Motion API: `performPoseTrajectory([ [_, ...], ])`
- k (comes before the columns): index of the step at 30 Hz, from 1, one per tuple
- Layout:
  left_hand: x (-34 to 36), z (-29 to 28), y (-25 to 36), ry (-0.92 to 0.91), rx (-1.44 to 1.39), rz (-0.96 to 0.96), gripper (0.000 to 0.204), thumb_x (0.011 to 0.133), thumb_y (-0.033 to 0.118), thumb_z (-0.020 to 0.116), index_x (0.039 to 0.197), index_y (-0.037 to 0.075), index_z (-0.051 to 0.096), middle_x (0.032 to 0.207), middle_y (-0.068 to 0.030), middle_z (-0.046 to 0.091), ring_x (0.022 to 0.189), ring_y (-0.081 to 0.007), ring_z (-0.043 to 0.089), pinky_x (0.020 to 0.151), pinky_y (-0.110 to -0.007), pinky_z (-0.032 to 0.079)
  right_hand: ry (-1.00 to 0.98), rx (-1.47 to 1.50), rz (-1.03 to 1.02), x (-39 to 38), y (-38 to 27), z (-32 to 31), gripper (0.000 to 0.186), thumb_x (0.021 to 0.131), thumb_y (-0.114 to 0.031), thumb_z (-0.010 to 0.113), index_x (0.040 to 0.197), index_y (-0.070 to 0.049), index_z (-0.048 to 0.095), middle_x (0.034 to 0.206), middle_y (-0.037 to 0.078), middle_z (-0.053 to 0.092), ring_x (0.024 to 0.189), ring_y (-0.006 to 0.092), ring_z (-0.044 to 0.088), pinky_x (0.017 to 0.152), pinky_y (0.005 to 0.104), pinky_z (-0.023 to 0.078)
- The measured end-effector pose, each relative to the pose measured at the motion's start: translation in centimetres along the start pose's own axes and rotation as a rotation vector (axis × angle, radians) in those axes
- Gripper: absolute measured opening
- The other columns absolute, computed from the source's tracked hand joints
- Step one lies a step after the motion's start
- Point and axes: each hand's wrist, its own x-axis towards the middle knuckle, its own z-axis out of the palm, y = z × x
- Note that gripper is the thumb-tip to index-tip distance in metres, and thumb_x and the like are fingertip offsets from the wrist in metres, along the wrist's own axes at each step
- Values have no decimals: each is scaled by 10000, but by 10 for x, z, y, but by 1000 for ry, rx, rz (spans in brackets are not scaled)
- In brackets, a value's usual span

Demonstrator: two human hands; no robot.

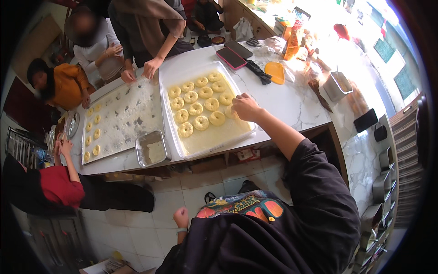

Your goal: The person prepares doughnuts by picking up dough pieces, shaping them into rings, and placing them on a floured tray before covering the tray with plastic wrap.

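Note:
My right hand (245, 108) reaches over the right side of a white plastic tray (250, 135), its fingers closed on a dough ring (230, 112) that they partly cover. Rows of pale yellow dough rings (211, 104) lie in the tray on a thin yellowish layer, and its near part holds none. Down by my body, away from the table, my left hand (181, 217) is curled closed with nothing visible in it.
A floured board (127, 114) with several dough rings lies left of the tray, where another person's hands (141, 72) work. A metal tin (151, 148) stands at the table's near edge. Phones (231, 58), a black glove (258, 72) and a yellow scraper (274, 72) lie beyond the tray.

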Motion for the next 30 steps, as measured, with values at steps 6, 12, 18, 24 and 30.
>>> performPoseTrajectory([
  [6,-100,5,-116,-247,208,-248,166,742,141,598,758,-24,609,622,-147,554,597,-155,582,576,-298,454,-22,-13,42,-2,-9,-3,171,692,-71,546,775,-156,670,877,2,556,982,174,491,886,321,333],
  [12,-95,9,-116,-197,139,-187,171,728,160,573,720,-11,589,597,-172,507,549,-164,559,540,-313,437,28,35,42,-9,2,4,100,693,-99,571,733,-127,659,846,33,560,965,191,500,889,338,338],
  [18,-50,28,-92,-74,81,-111,169,719,172,561,694,7,586,583,-182,498,519,-180,548,525,-321,432,154,298,48,4,10,-5,205,665,-33,518,783,-113,665,906,46,598,994,205,515,904,360,333],
  [24,-40,19,-59,-135,-105,-148,161,716,178,560,693,30,619,578,-149,550,520,-185,551,540,-315,443,111,211,74,55,43,-6,227,714,-48,502,896,-45,639,980,137,606,949,280,574,839,393,443],
  [30,-83,18,-104,-182,14,-260,158,720,180,568,716,35,630,585,-139,562,543,-179,568,549,-311,451,-252,187,232,80,16,1,219,713,-66,546,904,15,616,950,190,621,900,302,608,747,378,495],
])
